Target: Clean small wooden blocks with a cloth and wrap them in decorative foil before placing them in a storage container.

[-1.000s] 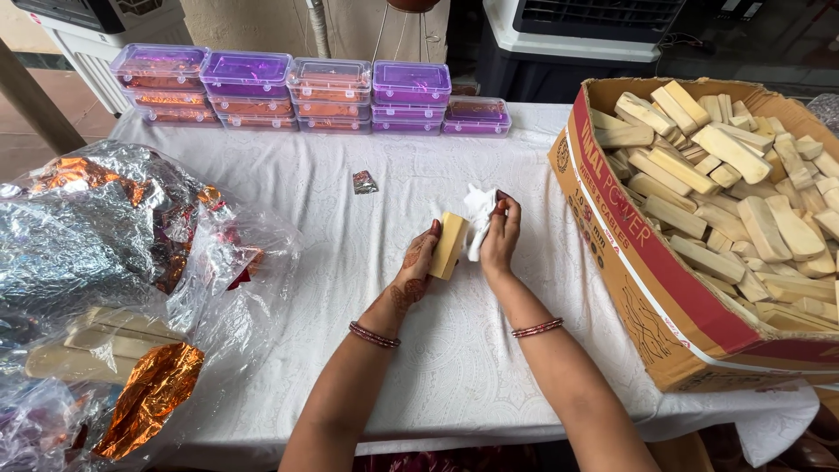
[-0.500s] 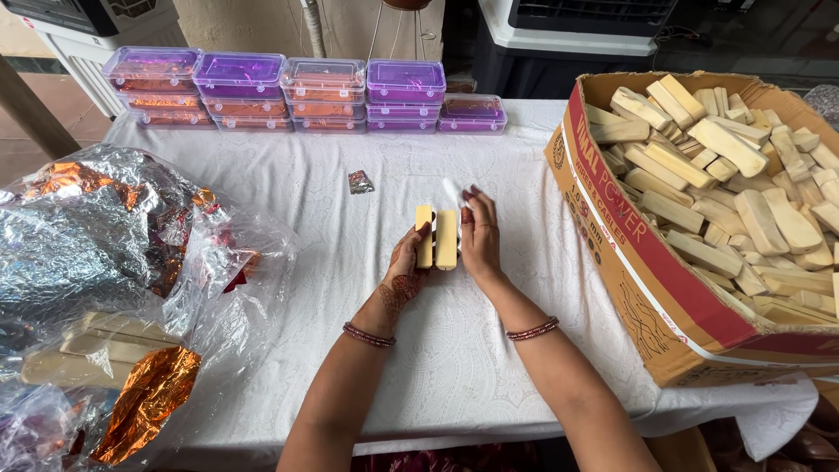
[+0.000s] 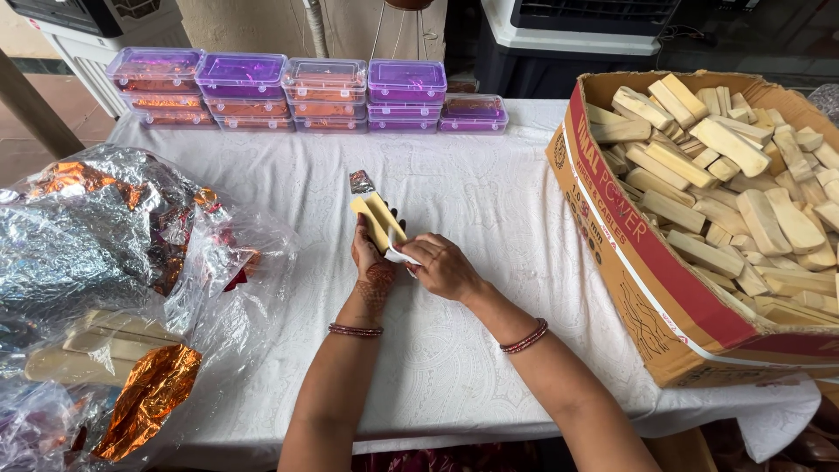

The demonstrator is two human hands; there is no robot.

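Under the fingers on every side spreads a table (image 3: 489,201) covered in a white patterned cloth. Well off to the right of the fingers stands a large cardboard box (image 3: 647,262), open at the top and heaped with pale cream bars (image 3: 743,175). Well off to the left lies a big crumpled mass of silver and orange foil wrapping (image 3: 96,236) under clear plastic, with a few more pale bars (image 3: 83,350) showing through it. Far beyond the fingertips, along the back edge, runs a row of stacked clear boxes with purple lids (image 3: 297,92). Just past the fingertips rests a small foil scrap (image 3: 360,182) on the cloth.

At the middle, the left hand (image 3: 374,253) grips two flat cream bars (image 3: 377,218) held together, tilted so their tops point away, fingers clenched round their lower ends. The right hand (image 3: 444,267) sits just beside it, its fingers pinching a small piece of white wrapper (image 3: 400,256) against the bars' base. Both wrists wear dark red bangles (image 3: 355,329).
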